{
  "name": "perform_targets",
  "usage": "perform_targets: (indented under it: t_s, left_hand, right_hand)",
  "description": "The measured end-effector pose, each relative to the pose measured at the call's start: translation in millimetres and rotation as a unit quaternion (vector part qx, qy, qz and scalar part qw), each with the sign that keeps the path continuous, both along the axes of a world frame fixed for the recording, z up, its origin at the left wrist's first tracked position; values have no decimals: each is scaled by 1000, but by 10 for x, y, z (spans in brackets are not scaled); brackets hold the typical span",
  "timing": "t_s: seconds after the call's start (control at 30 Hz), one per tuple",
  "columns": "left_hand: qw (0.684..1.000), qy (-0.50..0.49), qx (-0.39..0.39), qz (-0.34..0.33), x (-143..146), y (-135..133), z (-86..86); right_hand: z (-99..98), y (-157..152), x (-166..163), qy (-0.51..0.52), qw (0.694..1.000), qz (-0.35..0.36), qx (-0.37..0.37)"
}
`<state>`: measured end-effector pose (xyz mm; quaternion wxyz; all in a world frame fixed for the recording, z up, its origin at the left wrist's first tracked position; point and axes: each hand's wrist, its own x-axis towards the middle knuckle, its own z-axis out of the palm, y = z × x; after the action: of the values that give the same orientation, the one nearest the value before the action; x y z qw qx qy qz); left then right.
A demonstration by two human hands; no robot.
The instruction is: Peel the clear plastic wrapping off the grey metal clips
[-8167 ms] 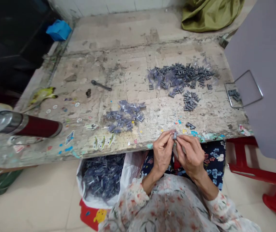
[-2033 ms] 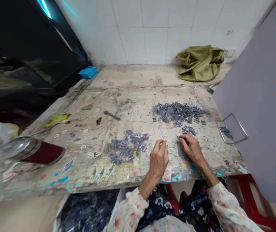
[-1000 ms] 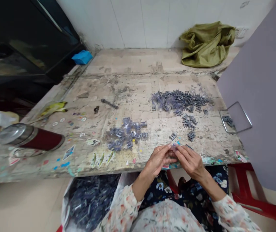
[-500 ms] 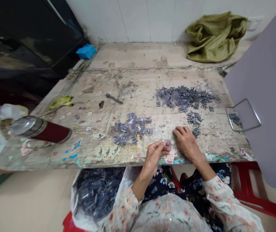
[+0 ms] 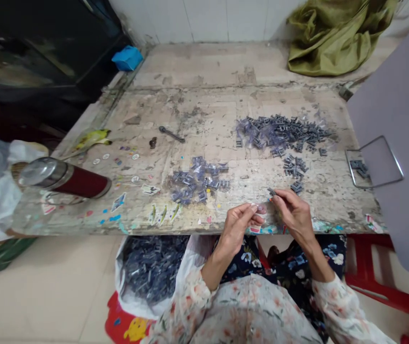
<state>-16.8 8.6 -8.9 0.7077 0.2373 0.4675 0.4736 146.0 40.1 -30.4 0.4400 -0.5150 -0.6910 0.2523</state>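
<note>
Two hands at the near edge of a worn tabletop [image 5: 219, 102]. The left hand [image 5: 236, 223] is pinched, thumb against forefinger, on a small clear item [image 5: 261, 209]; the fingertips cover part of it, and its exact form is hard to make out. The right hand [image 5: 295, 210], just beside it, is closed at the fingertips on a gray part [image 5: 271, 191], of which only the far end projects, the remainder being hidden by the fingers. Beyond the right hand lie small gray clusters [image 5: 295, 166] and, farther off, a large heap of gray parts [image 5: 286, 129], mixed at its left side with clear film; individual pieces overlap and cannot be counted. To the left is a looser group of film-wrapped parts [image 5: 197, 179]. Below the tabletop, a white sack [image 5: 184, 279] filled with similar dark pieces is partly concealed by the near edge. At right, a pale panel [image 5: 398, 110] runs out of view, as does a red stool [image 5: 364, 263] beneath it; at the far right, an olive cloth [image 5: 337, 40] is cut off by the upper border.
</note>
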Motion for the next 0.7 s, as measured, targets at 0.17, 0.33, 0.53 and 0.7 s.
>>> perform_targets:
  t_s: [0.17,0.33,0.53,0.7]
  left_hand:
    - [997,50,34,-39,122,-76,111]
    - [996,51,48,-47,170,-90,198]
    - [998,28,25,-42,214,-103,206]
    - [995,-69,-44,-50,245,-85,220]
  right_hand:
    - [85,-306,-85,30,998,-51,7]
    - [172,-409,-104,-57,993,-58,86]
    - [177,-452,-59,-51,992,-72,93]
    - [264,-572,68,13,991,-117,62]
